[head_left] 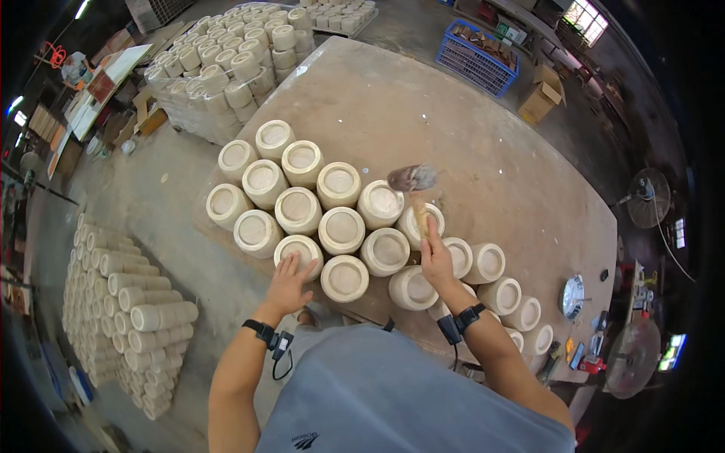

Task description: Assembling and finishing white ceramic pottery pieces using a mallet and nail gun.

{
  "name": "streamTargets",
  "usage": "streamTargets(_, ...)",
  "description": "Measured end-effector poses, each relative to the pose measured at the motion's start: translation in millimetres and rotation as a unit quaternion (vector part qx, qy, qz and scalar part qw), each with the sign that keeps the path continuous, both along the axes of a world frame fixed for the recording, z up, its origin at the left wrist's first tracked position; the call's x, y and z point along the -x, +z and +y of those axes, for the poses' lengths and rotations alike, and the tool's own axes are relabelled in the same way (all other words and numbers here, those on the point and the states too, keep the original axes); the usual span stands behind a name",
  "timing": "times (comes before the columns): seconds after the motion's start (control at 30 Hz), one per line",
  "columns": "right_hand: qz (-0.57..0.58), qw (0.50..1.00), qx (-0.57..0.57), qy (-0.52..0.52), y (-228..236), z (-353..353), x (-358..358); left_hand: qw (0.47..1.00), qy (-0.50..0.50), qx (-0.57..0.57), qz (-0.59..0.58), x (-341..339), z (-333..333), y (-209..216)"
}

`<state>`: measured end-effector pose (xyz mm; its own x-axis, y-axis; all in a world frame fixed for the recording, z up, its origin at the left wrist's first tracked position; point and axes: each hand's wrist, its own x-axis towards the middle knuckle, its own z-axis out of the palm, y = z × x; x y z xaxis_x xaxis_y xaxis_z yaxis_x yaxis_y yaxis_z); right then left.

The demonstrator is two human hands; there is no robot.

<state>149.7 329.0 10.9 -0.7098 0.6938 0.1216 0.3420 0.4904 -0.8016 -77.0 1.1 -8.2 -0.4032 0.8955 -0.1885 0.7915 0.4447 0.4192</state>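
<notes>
My right hand [436, 260] grips the wooden handle of a wide brush [412, 178], its bristles dark at one end and pale at the other. The brush head is above the table, just beyond a cream round pot [381, 202] with a recessed disc on top. Fingers spread, my left hand [287, 284] rests on the rim of another cream pot [299, 255] near the table's front edge. Several similar pots, such as one nearby [341, 229], stand close together between and around my hands, recessed ends up. My right forearm partly hides those at the right.
The brown tabletop [468, 143] stretches beyond the pots. Wrapped stacks of pots [234, 68] stand at the far left, and a pile [128, 309] rises from the left floor. A foil dish [572, 296], tools and fans [648, 198] are at right; a blue crate [477, 59] is behind.
</notes>
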Motion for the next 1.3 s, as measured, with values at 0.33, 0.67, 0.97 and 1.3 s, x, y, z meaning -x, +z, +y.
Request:
streamTargets(0.33,-0.043,0.997,0.046,0.043,16.6,-1.5,8.5,1.0,0.004,0.004,0.001,-1.1,-2.0,0.4)
streamTargets(0.67,-0.201,0.976,0.081,0.018,19.7,-7.5,14.5,1.0,-0.021,-0.022,-0.005,-0.5,-4.4,12.5)
streamTargets(0.97,-0.267,0.962,-0.054,0.022,-12.5,-21.7,0.5,0.999,-0.032,0.013,-0.004,0.4,-1.4,18.0)
streamTargets(1.3,0.031,0.995,-0.095,-0.015,7.7,-18.1,7.4,0.999,-0.04,0.026,-0.001,0.1,0.0,16.3)
